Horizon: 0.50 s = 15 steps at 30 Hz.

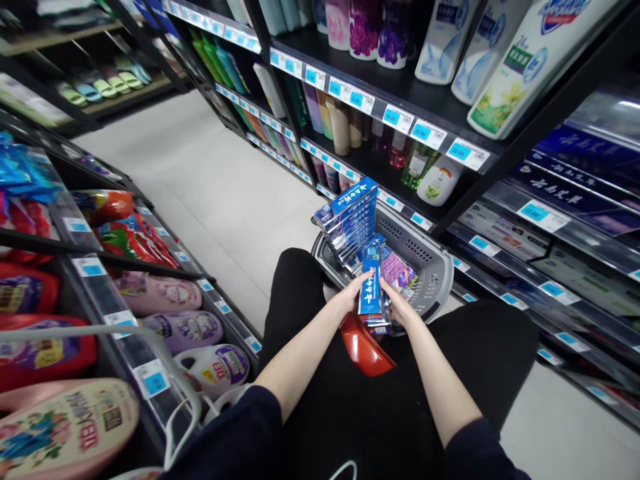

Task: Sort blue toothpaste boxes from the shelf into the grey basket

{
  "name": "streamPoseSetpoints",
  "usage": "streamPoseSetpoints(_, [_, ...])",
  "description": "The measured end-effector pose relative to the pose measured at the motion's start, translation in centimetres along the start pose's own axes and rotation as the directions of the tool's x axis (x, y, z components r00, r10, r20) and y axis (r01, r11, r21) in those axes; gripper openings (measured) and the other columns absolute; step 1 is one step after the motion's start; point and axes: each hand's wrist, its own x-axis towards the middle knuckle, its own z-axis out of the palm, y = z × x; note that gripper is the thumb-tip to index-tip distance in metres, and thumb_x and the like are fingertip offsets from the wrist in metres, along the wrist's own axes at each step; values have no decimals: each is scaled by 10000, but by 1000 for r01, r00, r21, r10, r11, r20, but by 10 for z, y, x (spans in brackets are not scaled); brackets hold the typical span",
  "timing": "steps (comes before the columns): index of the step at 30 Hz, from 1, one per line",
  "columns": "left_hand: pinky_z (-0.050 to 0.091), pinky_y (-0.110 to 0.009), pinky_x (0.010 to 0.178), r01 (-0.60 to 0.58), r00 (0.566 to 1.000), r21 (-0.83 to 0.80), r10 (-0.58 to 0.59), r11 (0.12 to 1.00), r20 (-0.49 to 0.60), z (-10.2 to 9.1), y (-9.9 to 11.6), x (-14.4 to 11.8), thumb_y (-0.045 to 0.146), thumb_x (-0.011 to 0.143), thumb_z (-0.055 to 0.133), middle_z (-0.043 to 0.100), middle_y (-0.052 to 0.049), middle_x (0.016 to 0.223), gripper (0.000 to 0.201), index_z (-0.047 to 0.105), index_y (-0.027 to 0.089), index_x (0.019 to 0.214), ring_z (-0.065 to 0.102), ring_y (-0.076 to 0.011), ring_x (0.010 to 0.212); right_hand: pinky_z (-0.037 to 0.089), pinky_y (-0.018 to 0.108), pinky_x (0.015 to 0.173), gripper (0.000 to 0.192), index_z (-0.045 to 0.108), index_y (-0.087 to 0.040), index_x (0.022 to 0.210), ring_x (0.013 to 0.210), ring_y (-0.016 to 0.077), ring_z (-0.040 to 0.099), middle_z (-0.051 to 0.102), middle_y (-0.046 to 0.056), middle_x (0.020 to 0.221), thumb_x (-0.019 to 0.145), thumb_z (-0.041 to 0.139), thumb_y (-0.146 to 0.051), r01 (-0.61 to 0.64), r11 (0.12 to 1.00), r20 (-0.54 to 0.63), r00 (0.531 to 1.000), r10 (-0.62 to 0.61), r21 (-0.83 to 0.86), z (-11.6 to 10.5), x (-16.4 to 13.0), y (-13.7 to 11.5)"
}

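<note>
My left hand (354,292) and my right hand (396,301) close on the two sides of a blue toothpaste box (371,288) with white lettering; more boxes seem to lie beneath it. They are over the near part of a grey shopping basket (434,283), between my knees. A tall stack of blue toothpaste boxes (350,217) rises from the basket's left end. Purple boxes (397,270) lie inside, to the right of the held box. The basket's red handle (367,347) hangs folded toward me.
Shelves of bottles (440,180) with price tags stand ahead. Flat boxes (570,173) fill the shelf on the right. At left, a slanted rack holds detergent bottles (65,427) and bags, with a white wire rail (100,331) near me. Pale floor (175,173) runs between them.
</note>
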Motion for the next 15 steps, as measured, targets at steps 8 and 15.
streamPoseSetpoints(8, [542, -332, 786, -208, 977, 69, 203, 976, 65, 10, -7, -2, 525, 792, 640, 743, -96, 864, 466, 659, 126, 1032, 694, -223, 778, 521, 371, 894, 681, 543, -345, 1237, 1021, 226, 648, 697, -17, 1100, 611, 808, -311, 172, 972, 1, 985, -175, 163, 5, -10, -9])
streamPoseSetpoints(15, [480, -370, 926, -502, 865, 257, 487, 826, 122, 9, -7, 2, 696, 807, 477, 714, -70, 1002, 571, 688, 199, 992, 628, -251, 1016, 537, 369, 788, 494, 634, -249, 1032, 832, 221, 665, 721, -12, 848, 564, 790, -287, 195, 921, -25, 980, -198, 338, 0, -6, -11])
